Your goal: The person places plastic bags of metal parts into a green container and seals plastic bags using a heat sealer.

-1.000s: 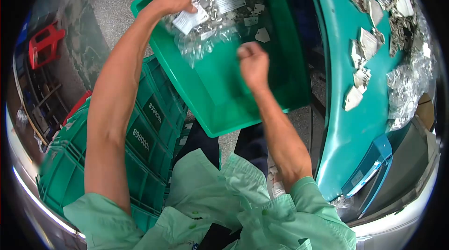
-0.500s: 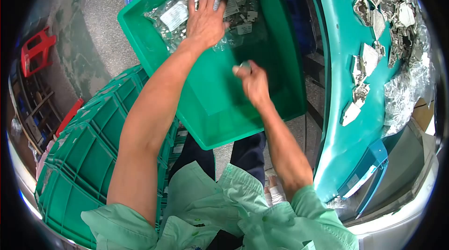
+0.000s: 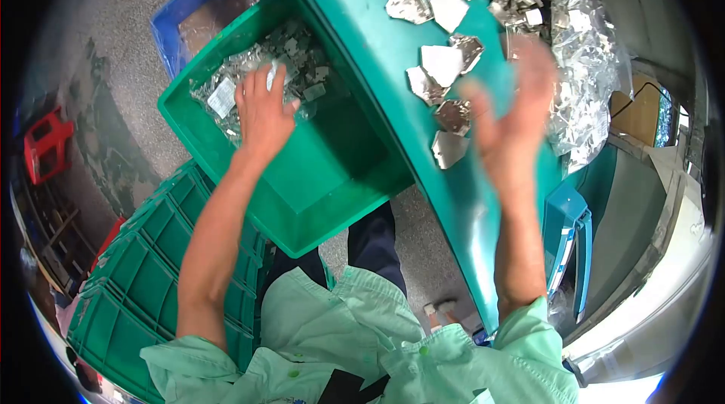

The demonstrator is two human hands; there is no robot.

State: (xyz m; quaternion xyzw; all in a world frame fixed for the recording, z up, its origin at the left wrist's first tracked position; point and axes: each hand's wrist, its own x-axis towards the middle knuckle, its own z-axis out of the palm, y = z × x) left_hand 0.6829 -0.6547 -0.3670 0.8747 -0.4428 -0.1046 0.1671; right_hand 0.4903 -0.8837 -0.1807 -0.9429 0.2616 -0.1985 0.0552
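Note:
My left hand [image 3: 264, 113] rests on clear bags of small metal parts [image 3: 223, 98] in the upper part of a green bin [image 3: 325, 230]. Its fingers are spread over the plastic, with white labels beside them. Over the green tabletop [image 3: 385, 49] my right hand [image 3: 517, 113] is blurred, thumb and fingers apart, with nothing visible in it. Shiny flat metal pieces [image 3: 442, 64] lie left of it, and a large clear plastic bag [image 3: 581, 94] lies to its right.
Stacked green crates [image 3: 151, 283] stand at the lower left. A blue bin [image 3: 170, 41] is behind the green bin. A red stool [image 3: 47, 146] is at the far left. At the table's lower right is a blue plastic holder [image 3: 566, 238].
My right hand has moved from above the green bin to over the table and opened. My left hand stays on the bags. The view has shifted right, showing more of the table.

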